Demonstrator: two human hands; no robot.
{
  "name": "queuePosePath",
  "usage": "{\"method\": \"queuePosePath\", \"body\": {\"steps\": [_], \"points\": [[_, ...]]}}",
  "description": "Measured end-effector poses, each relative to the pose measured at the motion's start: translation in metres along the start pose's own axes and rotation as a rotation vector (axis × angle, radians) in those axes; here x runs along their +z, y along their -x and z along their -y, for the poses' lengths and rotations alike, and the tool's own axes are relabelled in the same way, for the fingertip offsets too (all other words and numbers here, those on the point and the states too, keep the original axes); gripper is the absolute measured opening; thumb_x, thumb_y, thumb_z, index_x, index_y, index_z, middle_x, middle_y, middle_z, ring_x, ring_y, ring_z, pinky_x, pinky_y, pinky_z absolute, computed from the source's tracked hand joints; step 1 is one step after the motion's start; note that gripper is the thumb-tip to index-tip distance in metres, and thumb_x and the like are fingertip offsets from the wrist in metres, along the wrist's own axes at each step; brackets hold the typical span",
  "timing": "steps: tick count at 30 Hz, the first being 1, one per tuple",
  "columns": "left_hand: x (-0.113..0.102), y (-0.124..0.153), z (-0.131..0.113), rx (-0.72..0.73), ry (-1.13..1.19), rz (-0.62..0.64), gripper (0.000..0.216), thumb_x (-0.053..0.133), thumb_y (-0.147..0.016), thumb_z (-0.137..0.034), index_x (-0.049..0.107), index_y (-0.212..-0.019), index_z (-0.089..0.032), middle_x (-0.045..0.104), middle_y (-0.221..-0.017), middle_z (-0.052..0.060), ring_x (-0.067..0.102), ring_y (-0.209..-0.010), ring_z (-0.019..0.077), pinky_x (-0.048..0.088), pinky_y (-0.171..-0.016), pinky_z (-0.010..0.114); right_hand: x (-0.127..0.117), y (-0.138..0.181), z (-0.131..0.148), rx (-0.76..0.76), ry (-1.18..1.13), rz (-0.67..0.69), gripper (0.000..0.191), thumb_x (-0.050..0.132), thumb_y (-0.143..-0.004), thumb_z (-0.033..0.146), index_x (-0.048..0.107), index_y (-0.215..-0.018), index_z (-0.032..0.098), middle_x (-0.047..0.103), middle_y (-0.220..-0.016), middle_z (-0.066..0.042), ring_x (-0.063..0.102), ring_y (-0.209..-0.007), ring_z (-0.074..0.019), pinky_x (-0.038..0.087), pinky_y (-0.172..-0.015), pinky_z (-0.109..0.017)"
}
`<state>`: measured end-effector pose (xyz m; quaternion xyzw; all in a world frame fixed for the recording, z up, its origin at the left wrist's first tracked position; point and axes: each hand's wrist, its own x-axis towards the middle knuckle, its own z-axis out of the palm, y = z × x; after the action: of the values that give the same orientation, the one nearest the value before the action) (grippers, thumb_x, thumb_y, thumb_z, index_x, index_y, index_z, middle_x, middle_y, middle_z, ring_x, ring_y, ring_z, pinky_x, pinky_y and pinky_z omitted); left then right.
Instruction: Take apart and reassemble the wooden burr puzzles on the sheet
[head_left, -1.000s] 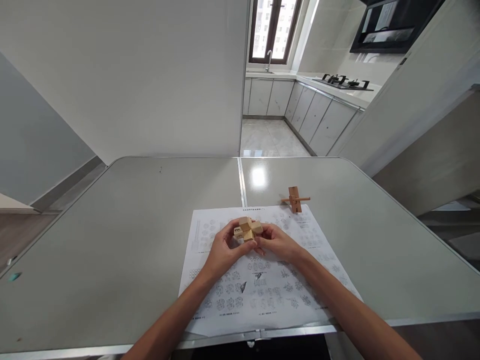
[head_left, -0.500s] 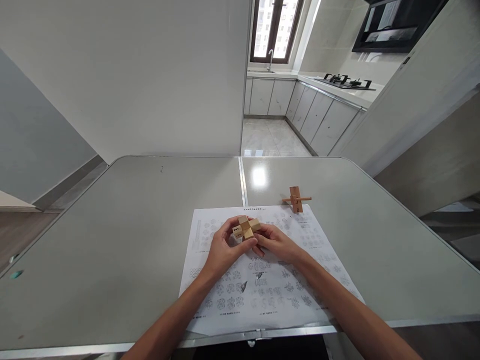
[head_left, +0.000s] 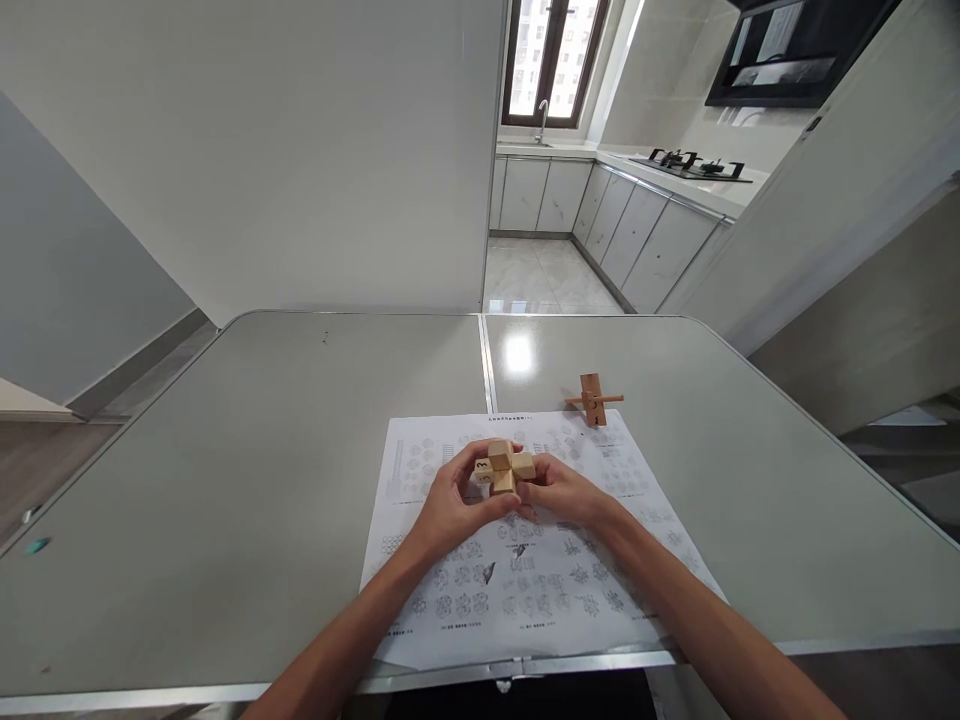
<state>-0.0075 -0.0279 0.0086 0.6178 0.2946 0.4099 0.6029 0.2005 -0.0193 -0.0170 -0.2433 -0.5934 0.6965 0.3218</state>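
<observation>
A light wooden interlocking puzzle (head_left: 502,466) with several blocks crossing one another is held between my two hands above the printed sheet. My left hand (head_left: 457,495) grips it from the left, thumb along its near side and fingers behind. From the right, my right hand (head_left: 559,490) pinches its lower right part; some of its fingertips are hidden behind the blocks. Dark digits show on the puzzle's left block. Under both hands lies a white paper sheet (head_left: 480,640) printed with rows of small diagrams.
A reddish-brown wooden cross-shaped puzzle (head_left: 592,400) stands at the sheet's top right corner. The grey folding table (head_left: 225,500) has a metal seam down its middle and a metal front edge. A small teal object (head_left: 37,546) lies near the left edge.
My hands have tilted the puzzle and shifted it slightly right and toward me. Both hands keep their hold. The brown puzzle and the sheet stay in place.
</observation>
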Motion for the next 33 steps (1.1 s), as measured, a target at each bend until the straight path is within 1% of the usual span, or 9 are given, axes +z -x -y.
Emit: {"method": "queuePosePath", "body": {"steps": [5, 8, 11, 14, 17, 21, 24, 28, 33], "points": [[0.001, 0.001, -0.002, 0.02, -0.074, -0.05, 0.053, 0.086, -0.083, -0.048, 0.069, -0.128, -0.025, 0.07, -0.138, 0.012, 0.066, -0.125, 0.032, 0.052, -0.109, 0.047, 0.003, 0.001, 0.002, 0.014, 0.012, -0.031, 0.043, 0.071, -0.098, 0.052, 0.062, -0.071, 0.019, 0.055, -0.061, 0.003, 0.048, -0.058, -0.0119, 0.043, -0.062, -0.028], [0.003, 0.001, -0.002, 0.024, -0.088, -0.139, 0.051, 0.086, -0.083, -0.045, 0.068, -0.127, -0.025, 0.071, -0.134, 0.011, 0.067, -0.123, 0.0308, 0.052, -0.109, 0.047, 0.004, 0.0, 0.005, 0.021, 0.01, -0.082, 0.033, 0.069, -0.1, 0.051, 0.068, -0.089, 0.02, 0.058, -0.067, 0.003, 0.051, -0.057, -0.012, 0.047, -0.062, -0.029], [0.005, -0.001, 0.001, 0.016, -0.11, -0.274, 0.053, 0.088, -0.082, -0.04, 0.065, -0.128, -0.025, 0.071, -0.132, 0.01, 0.066, -0.123, 0.0287, 0.05, -0.11, 0.046, 0.005, -0.002, 0.006, -0.033, 0.019, -0.194, 0.037, 0.071, -0.097, 0.053, 0.069, -0.115, 0.021, 0.068, -0.09, -0.003, 0.059, -0.066, -0.0145, 0.053, -0.064, -0.03], [0.007, -0.002, 0.003, 0.02, -0.145, -0.358, 0.057, 0.089, -0.081, -0.038, 0.062, -0.131, -0.027, 0.071, -0.132, 0.008, 0.066, -0.123, 0.0272, 0.05, -0.11, 0.045, 0.006, -0.004, 0.008, -0.106, 0.068, -0.334, 0.043, 0.07, -0.097, 0.055, 0.068, -0.126, 0.023, 0.069, -0.111, -0.008, 0.063, -0.083, -0.0181, 0.058, -0.073, -0.032], [0.009, -0.002, 0.002, 0.03, -0.237, -0.367, 0.06, 0.089, -0.08, -0.037, 0.061, -0.132, -0.027, 0.071, -0.13, 0.007, 0.067, -0.12, 0.0269, 0.05, -0.108, 0.045, 0.008, -0.004, 0.009, -0.13, 0.143, -0.447, 0.04, 0.068, -0.099, 0.055, 0.07, -0.123, 0.024, 0.068, -0.111, -0.008, 0.063, -0.091, -0.0201, 0.056, -0.077, -0.033], [0.012, -0.001, 0.001, 0.061, -0.385, -0.348, 0.061, 0.09, -0.079, -0.032, 0.062, -0.133, -0.028, 0.072, -0.124, 0.004, 0.066, -0.112, 0.0246, 0.051, -0.103, 0.043, 0.01, -0.003, 0.01, -0.083, 0.158, -0.494, 0.039, 0.065, -0.099, 0.059, 0.071, -0.111, 0.022, 0.063, -0.085, -0.002, 0.055, -0.072, -0.0167, 0.049, -0.066, -0.031], [0.013, 0.0, 0.001, 0.085, -0.418, -0.326, 0.059, 0.09, -0.079, -0.033, 0.063, -0.131, -0.029, 0.072, -0.122, 0.004, 0.066, -0.109, 0.024, 0.051, -0.1, 0.041, 0.01, -0.002, 0.01, -0.054, 0.117, -0.49, 0.041, 0.066, -0.098, 0.061, 0.069, -0.107, 0.021, 0.057, -0.073, 0.001, 0.051, -0.066, -0.0154, 0.046, -0.062, -0.03], [0.014, 0.0, -0.003, 0.105, -0.419, -0.327, 0.058, 0.091, -0.077, -0.038, 0.064, -0.127, -0.028, 0.072, -0.119, 0.005, 0.065, -0.105, 0.0241, 0.052, -0.095, 0.04, 0.008, -0.002, 0.008, -0.046, 0.07, -0.459, 0.042, 0.067, -0.097, 0.063, 0.067, -0.104, 0.022, 0.056, -0.073, 0.002, 0.05, -0.065, -0.0153, 0.045, -0.061, -0.029], [0.011, -0.001, -0.003, 0.087, -0.409, -0.367, 0.051, 0.091, -0.077, -0.04, 0.067, -0.119, -0.026, 0.073, -0.114, 0.004, 0.065, -0.101, 0.0239, 0.05, -0.093, 0.039, 0.007, -0.001, 0.004, -0.083, 0.086, -0.407, 0.036, 0.07, -0.097, 0.059, 0.065, -0.105, 0.024, 0.063, -0.087, -0.002, 0.056, -0.077, -0.0179, 0.049, -0.069, -0.032]]}}
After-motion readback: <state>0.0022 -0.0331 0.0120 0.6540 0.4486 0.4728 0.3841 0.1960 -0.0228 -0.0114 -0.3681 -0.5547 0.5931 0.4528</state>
